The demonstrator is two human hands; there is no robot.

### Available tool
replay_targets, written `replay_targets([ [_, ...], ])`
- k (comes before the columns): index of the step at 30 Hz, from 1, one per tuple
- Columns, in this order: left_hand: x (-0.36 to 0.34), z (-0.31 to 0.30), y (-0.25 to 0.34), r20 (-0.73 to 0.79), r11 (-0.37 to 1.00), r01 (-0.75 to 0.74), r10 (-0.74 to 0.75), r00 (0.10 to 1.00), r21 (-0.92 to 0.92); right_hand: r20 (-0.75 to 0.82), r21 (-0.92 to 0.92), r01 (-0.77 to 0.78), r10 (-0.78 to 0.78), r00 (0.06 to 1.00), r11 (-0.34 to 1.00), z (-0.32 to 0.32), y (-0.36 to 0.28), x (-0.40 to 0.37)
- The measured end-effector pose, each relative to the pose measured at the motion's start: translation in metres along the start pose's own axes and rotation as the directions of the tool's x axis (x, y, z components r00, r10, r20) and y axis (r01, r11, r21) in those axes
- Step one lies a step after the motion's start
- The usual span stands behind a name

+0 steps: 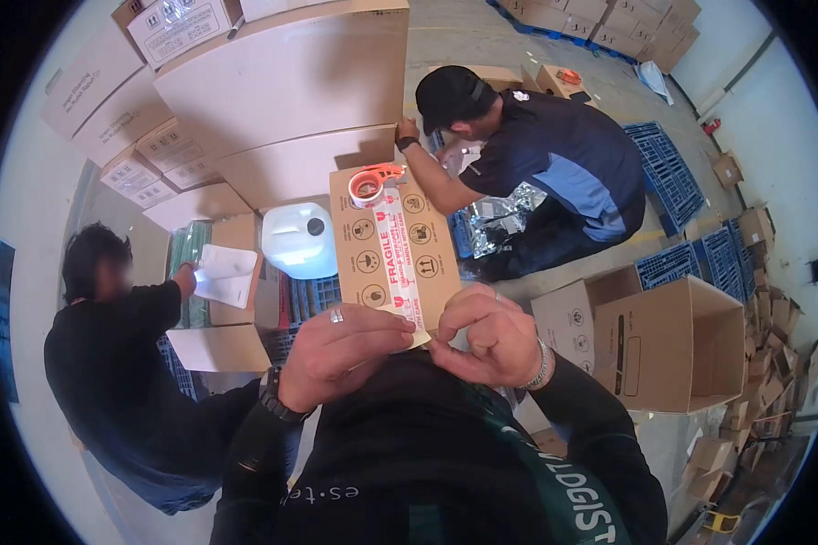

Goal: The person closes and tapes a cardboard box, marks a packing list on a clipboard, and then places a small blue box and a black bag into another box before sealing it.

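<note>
Both hands meet at the near edge of a closed cardboard carton (436, 232) printed with handling symbols. A strip of red-and-white FRAGILE tape (394, 241) runs along its top. My left hand (341, 350) has its fingers pressed together on a small pale yellow slip (419, 339), perhaps paper or a label, at the tape's near end. My right hand (493, 336) pinches at the slip's right side with curled fingers; its fingertips partly hide what they grip. An orange tape dispenser (369, 186) with a roll rests on the carton's far end.
A translucent jug (293, 241) stands left of the carton. One person (536, 173) crouches at the far right; another (136, 363) at left holds a white sheet (226, 274). Large cartons (286, 77) stack behind. An open box (668, 345) and blue pallets (663, 173) are right.
</note>
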State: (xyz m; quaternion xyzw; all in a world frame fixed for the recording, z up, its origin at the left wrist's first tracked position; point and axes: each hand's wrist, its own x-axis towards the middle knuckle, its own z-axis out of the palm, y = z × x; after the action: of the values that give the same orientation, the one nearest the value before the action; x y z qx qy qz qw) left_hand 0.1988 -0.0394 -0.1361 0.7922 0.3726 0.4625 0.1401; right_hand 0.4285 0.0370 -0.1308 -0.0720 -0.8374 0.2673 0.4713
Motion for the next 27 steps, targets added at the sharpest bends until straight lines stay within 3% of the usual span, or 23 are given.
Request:
replay_targets([
  [19,-0.0040,0.0006,0.0068,0.019,1.000,0.013,-0.014,1.000,0.018,0.014,0.002,0.081,-0.081,0.997,0.997,0.0035,-0.0027,-0.0029],
  [25,-0.0049,0.0014,0.0074,0.040,1.000,-0.010,0.010,0.999,0.005,0.162,-0.058,0.169,-0.157,0.974,0.984,0.0035,-0.0032,-0.0010],
  [27,-0.0056,0.0011,0.0074,0.031,1.000,-0.010,0.010,0.999,0.001,0.094,-0.045,0.172,-0.167,0.981,0.984,0.0064,-0.0018,-0.0050],
])
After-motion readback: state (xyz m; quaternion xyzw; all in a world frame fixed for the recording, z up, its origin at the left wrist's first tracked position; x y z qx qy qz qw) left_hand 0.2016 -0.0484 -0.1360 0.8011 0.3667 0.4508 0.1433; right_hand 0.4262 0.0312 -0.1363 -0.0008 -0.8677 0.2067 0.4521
